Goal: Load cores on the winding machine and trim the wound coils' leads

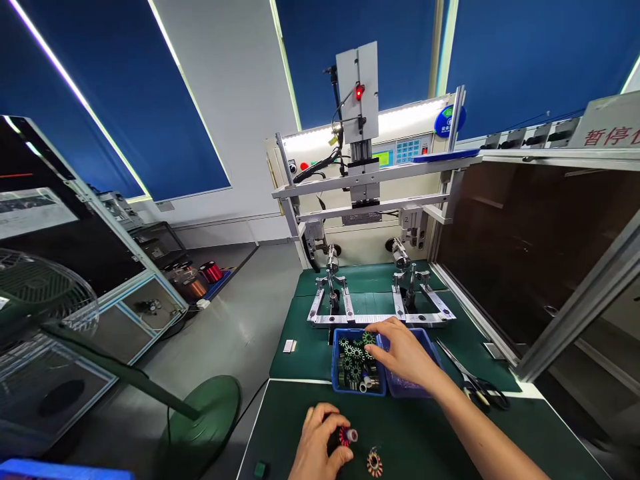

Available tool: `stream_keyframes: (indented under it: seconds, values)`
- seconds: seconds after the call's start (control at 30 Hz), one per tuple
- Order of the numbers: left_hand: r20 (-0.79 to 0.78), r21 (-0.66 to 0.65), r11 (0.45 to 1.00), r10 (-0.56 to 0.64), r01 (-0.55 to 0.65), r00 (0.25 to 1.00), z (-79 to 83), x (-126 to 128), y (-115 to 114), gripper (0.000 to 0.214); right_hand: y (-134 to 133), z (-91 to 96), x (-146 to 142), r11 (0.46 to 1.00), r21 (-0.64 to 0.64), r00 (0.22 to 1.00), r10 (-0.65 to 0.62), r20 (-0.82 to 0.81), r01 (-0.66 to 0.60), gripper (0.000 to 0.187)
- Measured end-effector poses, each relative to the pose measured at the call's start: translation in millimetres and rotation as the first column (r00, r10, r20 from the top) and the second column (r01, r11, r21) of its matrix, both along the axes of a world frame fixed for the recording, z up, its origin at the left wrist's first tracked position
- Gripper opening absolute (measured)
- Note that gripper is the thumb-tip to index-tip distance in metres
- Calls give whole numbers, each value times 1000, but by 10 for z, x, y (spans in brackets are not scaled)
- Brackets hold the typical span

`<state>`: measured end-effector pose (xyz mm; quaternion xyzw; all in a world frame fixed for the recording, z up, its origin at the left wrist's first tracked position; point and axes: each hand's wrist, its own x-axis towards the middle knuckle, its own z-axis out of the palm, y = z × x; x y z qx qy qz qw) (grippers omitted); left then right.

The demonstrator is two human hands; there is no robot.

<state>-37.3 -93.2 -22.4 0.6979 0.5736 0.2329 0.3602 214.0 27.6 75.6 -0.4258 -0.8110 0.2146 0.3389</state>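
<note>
My left hand (323, 440) is closed round a small dark motor part with a red and purple toothed end and a white tube (352, 435) sticking out to the right. My fingers cover most of that part. Over the blue bin (336, 380), my right hand (400, 350) has thumb and index finger on either side of a green stator core (369, 339). Below it lie several more green stator cores (351, 365) and a few white-ended pieces (365, 385). A copper-wound stator (375, 462) with loose wire ends rests on the green mat, right of my left hand.
A second blue bin (413, 393) stands beside the first, partly behind my right arm. Scissors (467, 377) lie to its right. Behind is a winding machine with a metal fixture (373, 319). A green fan stand (210, 413) is left of the table (300, 400).
</note>
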Motion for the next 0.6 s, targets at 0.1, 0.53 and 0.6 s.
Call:
stream_keyframes:
  seconds: [0.1, 0.53, 0.6]
  values:
    - [-46, -45, 998, -40, 38, 998, 275, -79, 39, 50, -102, 95, 4, 998, 24, 999, 50, -14, -50, 25]
    - [-416, 290, 955, 70, 59, 907, 666, 574, 1176, 22, -362, 208, -96, 968, 201, 986, 160, -35, -150, 39]
    - [-412, 303, 952, 86, 47, 907, 604, 576, 1169, 20, -305, 174, -57, 967, 218, 989, 143, -35, -132, 37]
